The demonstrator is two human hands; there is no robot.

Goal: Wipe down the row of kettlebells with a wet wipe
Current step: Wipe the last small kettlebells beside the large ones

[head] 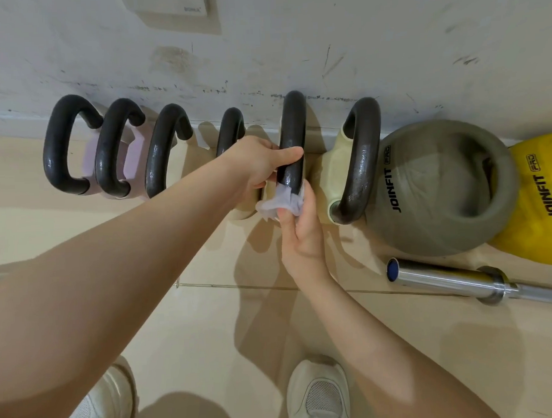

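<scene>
the dark metal loop handle of the fifth kettlebell (pixel 292 139) runs from the wall toward the person, so its long way points at the feet. the left hand (pixel 260 165) is clenched around the middle of this handle and steadies it. the right hand (pixel 300 226) is at the near end of the same handle, just below the left hand, and its fingers (pixel 289 214) pinch the crumpled white wet wipe (pixel 279 204) against the metal. the wipe is wrapped around the bottom bend of the loop. the right hand is the one that can rub, and the rest of the bar lies up and away from it, toward the wall.

the row of kettlebells (pixel 116 152) stands on the pale tiled floor (pixel 209 320) against the scuffed white wall (pixel 294 51). the handles look hard, smooth and a bit shiny. some bodies are pale purple, some cream. to the right sit a round grey kettlebell (pixel 439 187) and a yellow kettlebell (pixel 537 199), and a shiny steel bar (pixel 458 280) lies on the floor near them.
</scene>
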